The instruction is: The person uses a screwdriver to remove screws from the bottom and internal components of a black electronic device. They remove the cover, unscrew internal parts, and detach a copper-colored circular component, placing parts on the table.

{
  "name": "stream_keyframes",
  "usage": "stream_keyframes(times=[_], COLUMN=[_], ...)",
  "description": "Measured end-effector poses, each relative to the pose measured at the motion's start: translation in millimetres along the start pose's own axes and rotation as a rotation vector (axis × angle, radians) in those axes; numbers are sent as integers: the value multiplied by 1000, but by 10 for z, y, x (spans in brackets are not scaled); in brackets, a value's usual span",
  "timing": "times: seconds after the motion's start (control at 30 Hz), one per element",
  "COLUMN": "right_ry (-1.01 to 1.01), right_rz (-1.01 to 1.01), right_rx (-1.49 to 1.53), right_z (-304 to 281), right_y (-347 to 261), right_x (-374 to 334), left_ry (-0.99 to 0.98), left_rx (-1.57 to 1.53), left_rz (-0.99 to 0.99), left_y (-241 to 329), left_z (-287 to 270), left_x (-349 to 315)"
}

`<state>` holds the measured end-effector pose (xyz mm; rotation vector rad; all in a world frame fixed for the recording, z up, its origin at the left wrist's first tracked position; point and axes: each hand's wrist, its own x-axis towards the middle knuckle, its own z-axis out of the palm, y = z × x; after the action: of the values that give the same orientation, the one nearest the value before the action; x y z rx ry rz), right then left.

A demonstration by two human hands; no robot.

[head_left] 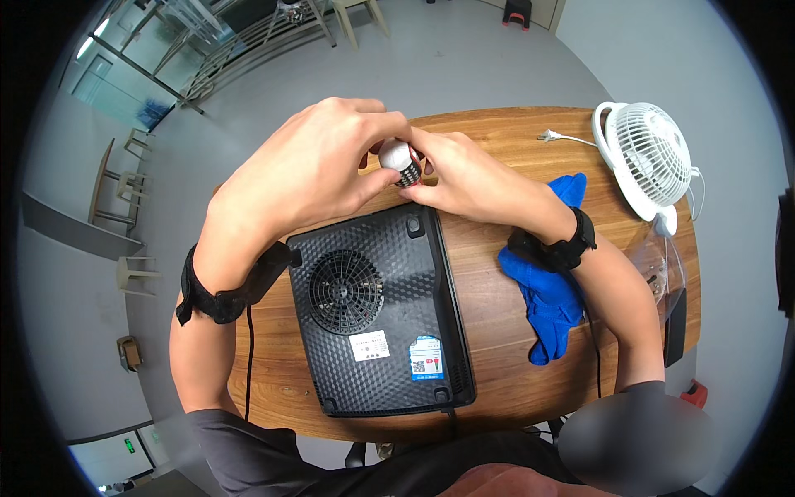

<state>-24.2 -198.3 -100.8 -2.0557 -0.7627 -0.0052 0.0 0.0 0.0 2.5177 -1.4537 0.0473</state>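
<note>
Beyond the far edge of a black induction cooker, both hands hold a small round container with a pale silvery top and a dark, printed side with some red. My left hand closes on it from the left, the thumb against its side. From the right, my right hand grips it with thumb and fingers; some fingertips are hidden. The induction cooker lies bottom up on the table, showing a round fan grille, corner feet, a white label and a blue-and-white sticker.
A crumpled blue cloth lies under and beside my right forearm. At the right of the wooden table stands a white fan with its plug on the tabletop. Near it are a clear plastic bag and a dark flat object.
</note>
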Motion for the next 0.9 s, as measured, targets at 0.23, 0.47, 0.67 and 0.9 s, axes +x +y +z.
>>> stream_keyframes(times=[0.23, 0.47, 0.67, 0.9], right_ry=[165, 89, 39, 249], right_rz=[-129, -19, -12, -126], right_rx=[-10, -29, -14, -77], right_z=[108, 66, 41, 150], right_y=[-4, 71, 111, -18], right_x=[24, -39, -60, -40], left_ry=[10, -80, 26, 11], left_rx=[167, 334, -21, 91], left_rz=[-62, -216, 51, -60], left_y=[56, 31, 14, 17], left_z=[56, 141, 42, 59], left_x=[30, 84, -53, -10])
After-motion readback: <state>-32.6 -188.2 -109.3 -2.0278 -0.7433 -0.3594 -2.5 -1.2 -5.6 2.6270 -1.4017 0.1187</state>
